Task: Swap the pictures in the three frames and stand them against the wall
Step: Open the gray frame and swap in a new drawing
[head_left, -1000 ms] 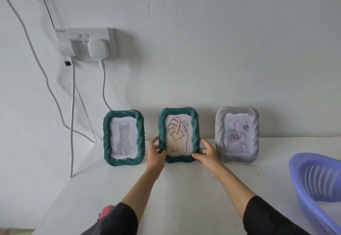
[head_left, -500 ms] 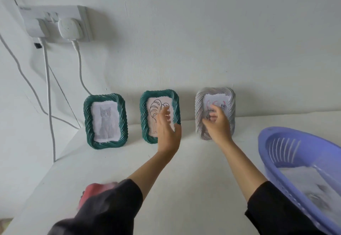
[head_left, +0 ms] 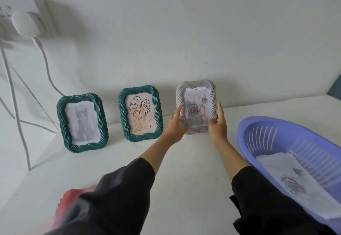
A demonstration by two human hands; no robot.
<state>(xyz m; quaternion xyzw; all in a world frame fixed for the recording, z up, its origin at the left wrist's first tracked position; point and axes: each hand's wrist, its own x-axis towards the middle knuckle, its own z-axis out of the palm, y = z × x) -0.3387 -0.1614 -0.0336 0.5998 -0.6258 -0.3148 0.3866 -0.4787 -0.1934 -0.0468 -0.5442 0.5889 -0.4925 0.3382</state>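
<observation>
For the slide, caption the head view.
Both hands, left hand and right hand, grip the grey frame beside two green frames.

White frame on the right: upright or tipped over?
Upright. The white frame faces the camera, rose picture showing, with the left hand and right hand gripping its sides.

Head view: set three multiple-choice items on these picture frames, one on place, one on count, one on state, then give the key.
1. Where is the dark green twisted-rim frame with the cat picture?
A. leftmost
B. middle
C. in the basket

2. How many frames are green?
A. one
B. two
C. three

3. What state is the pale grey twisted-rim frame with the rose picture in?
A. lying flat
B. standing untouched
C. held by both hands

Key:
1 A, it stands left of the green frame with the leaf drawing.
2 B, the cat and leaf frames are green.
3 C, the left hand and right hand grip its sides.
</observation>
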